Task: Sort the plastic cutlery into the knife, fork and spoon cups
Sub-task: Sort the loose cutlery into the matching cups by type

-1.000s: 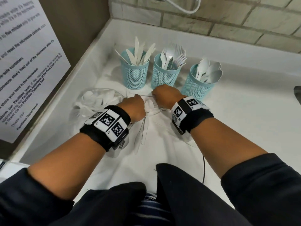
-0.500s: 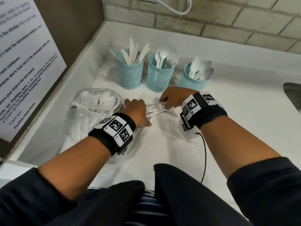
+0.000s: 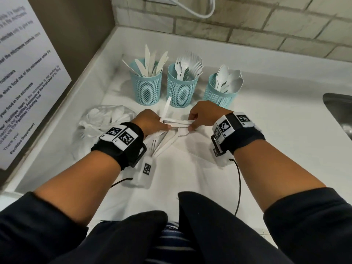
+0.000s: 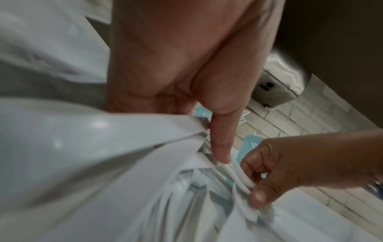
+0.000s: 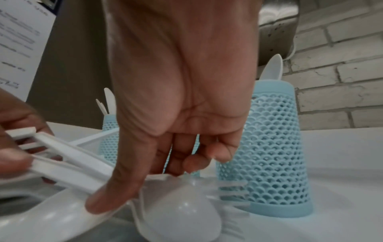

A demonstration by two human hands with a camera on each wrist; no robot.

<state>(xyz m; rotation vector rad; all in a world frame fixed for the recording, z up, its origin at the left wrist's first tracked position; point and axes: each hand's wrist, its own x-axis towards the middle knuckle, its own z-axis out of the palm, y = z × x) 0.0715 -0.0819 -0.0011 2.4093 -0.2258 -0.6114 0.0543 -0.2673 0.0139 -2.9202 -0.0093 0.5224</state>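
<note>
Three teal mesh cups stand in a row at the back: the knife cup point(image 3: 146, 86), the fork cup point(image 3: 182, 90) and the spoon cup point(image 3: 219, 96). Just in front of them a bundle of white cutlery point(image 3: 178, 123) lies level between my hands. My left hand point(image 3: 164, 124) pinches its handle ends. My right hand point(image 3: 191, 122) pinches the other end, with a spoon bowl point(image 5: 180, 217) and fork tines under its thumb point(image 5: 116, 180). One white piece point(image 3: 166, 107) sticks up towards the fork cup. More loose cutlery point(image 3: 163, 144) lies on the counter under my left hand.
A clear plastic bag of white cutlery point(image 3: 102, 122) lies on the white counter point(image 3: 266, 115) left of my hands. A side wall with a printed notice point(image 3: 28, 77) closes the left. A brick wall runs behind the cups. A metal sink point(image 3: 339, 115) is at the right edge.
My hands have come back from the cups and moved apart. The cutlery bundle is now stretched level between them, and one piece has tipped up towards the fork cup.
</note>
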